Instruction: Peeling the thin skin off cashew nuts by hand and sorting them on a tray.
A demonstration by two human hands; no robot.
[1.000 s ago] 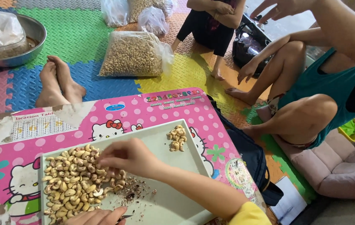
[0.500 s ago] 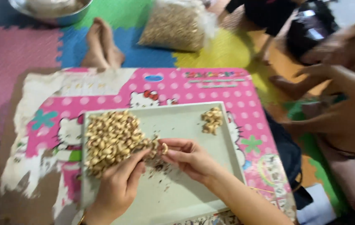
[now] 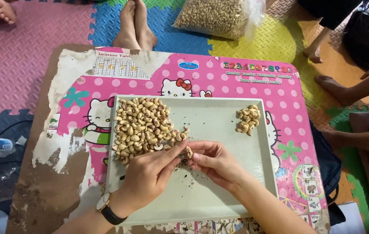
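A pale rectangular tray (image 3: 219, 190) lies on a low pink cartoon-print table (image 3: 219, 86). A big heap of unpeeled cashew nuts (image 3: 141, 125) fills the tray's left half; a small pile of peeled nuts (image 3: 247, 119) sits at its upper right. My left hand (image 3: 150, 175), with a wristwatch (image 3: 106, 207), and my right hand (image 3: 215, 160) meet over the tray's middle. Both pinch one cashew nut (image 3: 188, 151) between their fingertips. Dark bits of skin (image 3: 180, 164) lie scattered under my hands.
A clear bag of nuts (image 3: 212, 17) lies on the coloured foam floor mat (image 3: 15, 52) beyond the table. One person's bare feet (image 3: 134, 26) rest at the table's far edge. Another person's legs (image 3: 344, 91) and a black bag (image 3: 368, 32) are at right.
The view has swung down and left over the table. My hands have come together on a nut at the tray's middle; a second ago my right hand was reaching into the heap.
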